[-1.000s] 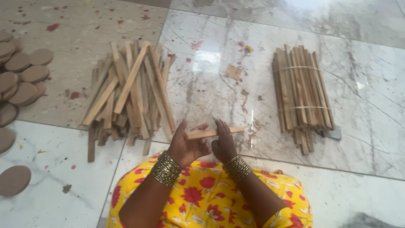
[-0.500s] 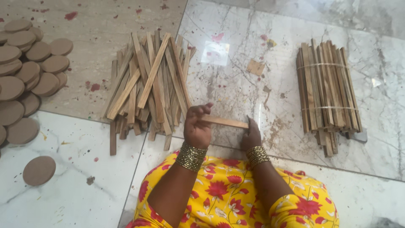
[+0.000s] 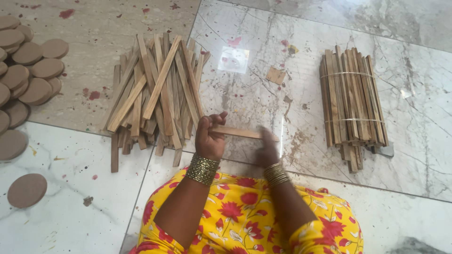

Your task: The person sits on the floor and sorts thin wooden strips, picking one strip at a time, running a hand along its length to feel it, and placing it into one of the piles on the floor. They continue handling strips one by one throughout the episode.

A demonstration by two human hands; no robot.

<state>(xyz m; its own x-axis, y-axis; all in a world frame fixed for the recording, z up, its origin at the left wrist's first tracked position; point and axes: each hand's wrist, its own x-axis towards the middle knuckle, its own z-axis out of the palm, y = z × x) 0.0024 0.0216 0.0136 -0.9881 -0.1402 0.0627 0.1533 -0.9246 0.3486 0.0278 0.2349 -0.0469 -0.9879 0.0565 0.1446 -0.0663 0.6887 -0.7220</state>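
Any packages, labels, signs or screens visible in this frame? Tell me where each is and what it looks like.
No packages, labels, signs or screens show.
Nearest to packaging: tied bundle of wooden sticks, right on the marble floor, brown, bound by two pale bands.
Small cardboard scrap, tan, squarish, blank, lying between the bundle and the loose stick pile.

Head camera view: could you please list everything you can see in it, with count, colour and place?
wooden strip: one, light brown, held level between both hands
loose strip pile: many, brown, floor left of the hands
tied bundle: one, brown strips with pale ties, floor at right
round discs: many, brown, far left
marble floor: pale, veined, red-spotted
yellow flowered garment: one, bottom centre
bangles: gold, both wrists
left hand: grips the strip's left end
right hand: blurred, at its right end
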